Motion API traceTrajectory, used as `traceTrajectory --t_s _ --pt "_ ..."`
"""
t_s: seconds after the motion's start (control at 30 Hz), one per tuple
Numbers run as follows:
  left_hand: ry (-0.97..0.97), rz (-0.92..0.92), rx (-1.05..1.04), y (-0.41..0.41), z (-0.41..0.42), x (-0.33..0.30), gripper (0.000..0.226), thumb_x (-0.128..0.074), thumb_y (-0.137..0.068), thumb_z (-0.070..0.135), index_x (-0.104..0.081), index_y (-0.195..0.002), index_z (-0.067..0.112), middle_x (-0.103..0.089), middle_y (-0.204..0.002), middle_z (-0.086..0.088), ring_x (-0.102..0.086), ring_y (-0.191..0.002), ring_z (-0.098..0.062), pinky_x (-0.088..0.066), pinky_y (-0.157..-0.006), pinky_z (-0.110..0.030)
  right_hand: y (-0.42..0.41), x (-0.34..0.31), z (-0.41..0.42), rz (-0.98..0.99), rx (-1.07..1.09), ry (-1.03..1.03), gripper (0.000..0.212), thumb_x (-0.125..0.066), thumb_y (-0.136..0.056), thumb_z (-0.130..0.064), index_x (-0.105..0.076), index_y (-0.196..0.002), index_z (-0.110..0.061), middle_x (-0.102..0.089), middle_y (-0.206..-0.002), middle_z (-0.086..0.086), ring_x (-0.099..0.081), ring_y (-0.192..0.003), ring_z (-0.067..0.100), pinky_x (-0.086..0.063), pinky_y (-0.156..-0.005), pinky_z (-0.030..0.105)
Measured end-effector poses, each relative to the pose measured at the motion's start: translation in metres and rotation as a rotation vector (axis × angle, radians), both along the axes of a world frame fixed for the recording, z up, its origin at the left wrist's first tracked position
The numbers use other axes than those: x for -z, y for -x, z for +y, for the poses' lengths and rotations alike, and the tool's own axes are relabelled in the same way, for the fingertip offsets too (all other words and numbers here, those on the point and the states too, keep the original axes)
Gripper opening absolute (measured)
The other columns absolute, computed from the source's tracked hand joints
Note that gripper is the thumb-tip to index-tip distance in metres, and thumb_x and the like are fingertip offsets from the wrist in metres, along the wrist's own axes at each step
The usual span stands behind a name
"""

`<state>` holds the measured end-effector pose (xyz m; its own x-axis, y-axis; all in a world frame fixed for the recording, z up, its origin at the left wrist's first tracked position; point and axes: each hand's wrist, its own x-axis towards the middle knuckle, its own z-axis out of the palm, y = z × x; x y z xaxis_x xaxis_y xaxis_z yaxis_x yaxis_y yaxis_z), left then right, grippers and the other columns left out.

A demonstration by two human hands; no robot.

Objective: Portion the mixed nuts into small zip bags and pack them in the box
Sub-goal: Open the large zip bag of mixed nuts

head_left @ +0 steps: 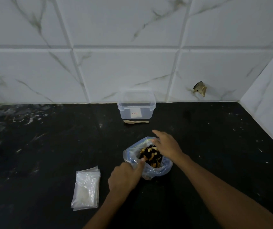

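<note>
One open bag of mixed nuts sits mid-worktop; left hand pinches its near-left rim, right hand grips the far rim, forefinger out straight. One stack of small zip bags lies near left, uncountable. One clear box far by the wall, one wooden spoon just before it.

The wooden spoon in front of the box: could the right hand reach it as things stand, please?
Probably yes. The wooden spoon lies in the open on the counter, beyond the right hand, with nothing between them, though that hand would first have to release the rim of the nut bag.
</note>
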<state>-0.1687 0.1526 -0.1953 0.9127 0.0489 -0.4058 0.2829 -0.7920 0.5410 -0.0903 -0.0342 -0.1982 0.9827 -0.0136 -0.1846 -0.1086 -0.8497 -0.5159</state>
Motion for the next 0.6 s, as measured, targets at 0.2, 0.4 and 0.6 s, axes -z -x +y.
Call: traceTrajectory --t_s 0.2,0.4,0.6 --pt "0.014 -0.036 -0.048 -0.007 -0.016 0.006 0.066 -0.039 -0.08 0.082 -0.061 -0.097 0.022 -0.069 -0.081 0.003 -0.067 -0.074 -0.011 -0.054 -0.066 -0.029 0.013 0.01 0.005 -0.009 0.106 -0.033 0.017 -0.049 -0.097 -0.037 -0.058 -0.101 -0.022 -0.062 -0.096 0.001 -0.06 -0.087 0.017 -0.054 -0.078 0.042" --pt "0.249 -0.005 -0.142 -0.032 -0.006 0.008 0.01 -0.054 -0.094 0.028 -0.061 -0.096 0.021 -0.068 -0.09 -0.003 -0.068 -0.08 -0.017 -0.06 -0.08 -0.04 0.025 0.008 -0.012 -0.051 0.308 -0.247 0.019 -0.046 -0.099 -0.027 -0.06 -0.091 -0.016 -0.06 -0.084 -0.002 -0.056 -0.073 0.01 -0.045 -0.063 0.027" --pt "0.873 0.319 -0.549 -0.062 0.006 -0.017 0.012 -0.055 -0.095 0.01 -0.063 -0.102 0.01 -0.067 -0.1 -0.014 -0.065 -0.087 -0.022 -0.055 -0.07 -0.033 0.026 0.01 -0.025 -0.01 0.567 -0.58 0.027 -0.052 -0.097 -0.023 -0.065 -0.083 -0.004 -0.059 -0.08 0.009 -0.053 -0.075 0.019 -0.043 -0.068 0.034"
